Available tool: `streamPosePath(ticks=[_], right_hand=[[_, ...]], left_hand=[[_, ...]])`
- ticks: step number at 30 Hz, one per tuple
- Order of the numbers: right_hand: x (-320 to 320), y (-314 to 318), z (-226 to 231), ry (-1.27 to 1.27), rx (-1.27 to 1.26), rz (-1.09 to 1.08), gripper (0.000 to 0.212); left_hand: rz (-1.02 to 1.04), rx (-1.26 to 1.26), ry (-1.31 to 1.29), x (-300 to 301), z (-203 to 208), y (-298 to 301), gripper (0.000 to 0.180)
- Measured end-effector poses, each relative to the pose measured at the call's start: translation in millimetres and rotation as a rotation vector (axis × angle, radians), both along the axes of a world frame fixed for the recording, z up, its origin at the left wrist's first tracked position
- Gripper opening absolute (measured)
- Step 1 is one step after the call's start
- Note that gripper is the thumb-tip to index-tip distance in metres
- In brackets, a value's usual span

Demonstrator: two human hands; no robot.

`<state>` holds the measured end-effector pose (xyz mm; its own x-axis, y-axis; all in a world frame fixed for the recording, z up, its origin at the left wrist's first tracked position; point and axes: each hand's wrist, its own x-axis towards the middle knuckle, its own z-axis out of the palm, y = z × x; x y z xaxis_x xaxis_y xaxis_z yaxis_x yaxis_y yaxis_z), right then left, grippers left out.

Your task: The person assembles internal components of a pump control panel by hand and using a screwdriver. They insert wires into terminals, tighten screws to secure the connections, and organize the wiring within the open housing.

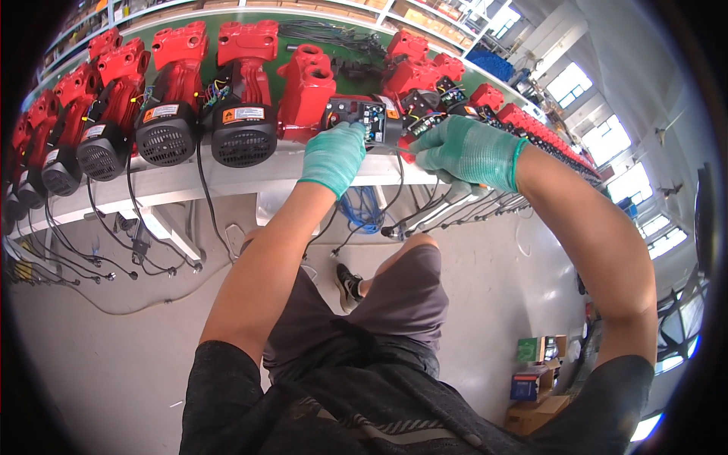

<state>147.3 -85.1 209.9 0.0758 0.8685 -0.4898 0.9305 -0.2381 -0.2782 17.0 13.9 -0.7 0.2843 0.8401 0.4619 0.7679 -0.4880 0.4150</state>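
Observation:
Straight ahead on the bench lies a red machine (305,95) with a black motor end. Its open black box (386,114) shows a circuit board (373,120). Wearing a green glove, my left hand (335,158) has its fingers bent and pressed together at the box's near left edge; what they pinch is hidden. My right hand (474,153), gloved the same way, is closed just right of the box. From its fingers a thin rod-like tool (396,149) reaches left toward the board and my left fingertips. My right palm hides the rest of the tool.
Similar red machines (246,83) with black vented motor covers line the bench to the left, and more (523,121) stretch away right. Power cords (205,182) hang off the white front edge (227,180). A blue cable coil (362,208) hangs below. Boxes (537,379) sit on the floor at right.

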Motion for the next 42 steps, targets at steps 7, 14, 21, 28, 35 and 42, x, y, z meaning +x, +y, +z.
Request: streamPosePath(ticks=[7, 14, 21, 28, 35, 42], right_hand=[[39.4, -24.9, -33.9, -0.374, 0.416, 0.55, 0.035], [117.8, -87.2, -89.1, 0.195, 0.568, 0.194, 0.026], [130.8, -100.6, -174.2, 0.932, 0.361, -0.284, 0.043], [124.7, -83.9, -227.7, 1.343, 0.364, -0.255, 0.022], [136.0, -86.3, -275.4, 1.555, 0.239, -0.232, 0.024], [158.1, -98.9, -287.6, 1.52, 0.203, -0.327, 0.021]], left_hand=[[0.001, -0.03, -0.046, -1.3, 3.2, 1.7, 0.023], [0.036, 0.087, -0.081, 6.3, -11.9, 3.2, 0.02], [0.049, 0.307, -0.155, -1.3, -23.5, -17.5, 0.024], [0.273, 0.01, -0.789, -25.8, -31.7, -50.2, 0.023], [0.227, -0.303, -1.407, -19.7, -24.4, -31.3, 0.023], [0.277, -0.153, -1.276, -14.2, -29.3, -28.4, 0.013]])
